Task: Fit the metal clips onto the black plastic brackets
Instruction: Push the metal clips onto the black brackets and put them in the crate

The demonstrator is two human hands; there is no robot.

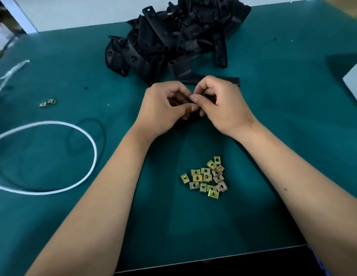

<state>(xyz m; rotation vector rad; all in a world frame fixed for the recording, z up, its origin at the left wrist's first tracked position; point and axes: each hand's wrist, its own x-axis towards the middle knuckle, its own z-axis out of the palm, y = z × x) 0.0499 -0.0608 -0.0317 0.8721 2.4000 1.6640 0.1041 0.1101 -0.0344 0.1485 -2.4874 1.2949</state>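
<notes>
We look down at our own two bare hands meeting over a green table (273, 136). The left hand (163, 110) has its fingers curled inward, thumb pressed toward the fingertips, gripping a small black plastic bracket (190, 116) of which only a dark sliver shows below and between the hands. The right hand (219, 104) is also curled tight, its thumb and forefinger pinching at the same spot, right against the left hand's fingertips (whether a metal clip sits in that pinch we cannot tell, since the fingers cover it). Most of the bracket is hidden behind the knuckles and palms. Both forearms reach in from the bottom corners and angle toward each other, wrists slightly raised above the table. Between the forearms, nearer to us, lies a loose cluster of small yellowish metal clips (205, 178), flat on the surface. Beyond the hands sits a heap of black brackets (173, 36), tangled so that single pieces are hard to separate; one long piece lies just behind the right hand. To the far left rest two stray clips (47, 103), a looped white cord (54, 126) cut off by the edge, and a thin white string (8, 74), blurred. A pale box corner (354, 80) enters at right.
</notes>
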